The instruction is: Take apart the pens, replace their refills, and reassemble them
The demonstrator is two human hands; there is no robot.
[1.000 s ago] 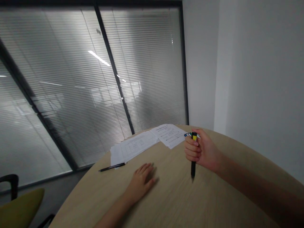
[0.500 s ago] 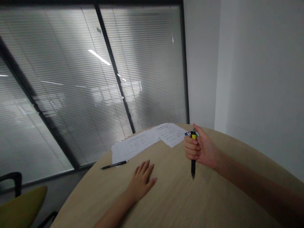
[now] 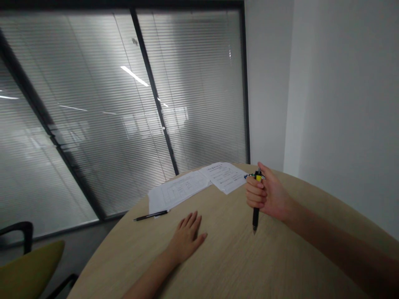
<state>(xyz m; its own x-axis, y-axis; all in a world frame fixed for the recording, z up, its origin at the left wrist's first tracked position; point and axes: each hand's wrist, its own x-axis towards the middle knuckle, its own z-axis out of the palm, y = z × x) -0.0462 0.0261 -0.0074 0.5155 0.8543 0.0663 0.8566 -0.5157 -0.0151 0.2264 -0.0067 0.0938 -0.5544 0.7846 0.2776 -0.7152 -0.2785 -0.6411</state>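
Head view is looking forward and down across a round pale-wood table (image 3: 249, 265), with both bare hands in sight. The right hand (image 3: 268, 196) is clenching into a fist around a black pen with a yellow section (image 3: 255, 218), gripping it dagger-style. The pen's long axis is standing nearly upright, with the yellow part rising above the curled fingers and the dark tip pointing down at the tabletop. Whether that tip is touching the wood cannot be told. Just behind the fist, a small bundle of blue, green and white pens (image 3: 254, 176) is showing, though it is unclear whether the hand is holding it or it is lying on the table.

The left hand (image 3: 187, 237) is resting open and flat on the wood, fingers spread, grasping nothing. Nearest to it, a slim black pen (image 3: 151, 215) is lying roughly sideways along the edge of a sheaf of printed papers (image 3: 179, 192). A second printed sheet (image 3: 225, 177) is lying beside that sheaf, nearer the right hand. Their print is too small to read, and no brand or label is legible on any pen.

Beyond the table, slatted window blinds (image 3: 93, 104) are filling the left, a white wall (image 3: 336, 104) is running along the right, and a chair with an olive-yellow seat (image 3: 28, 261) is standing at lower left.
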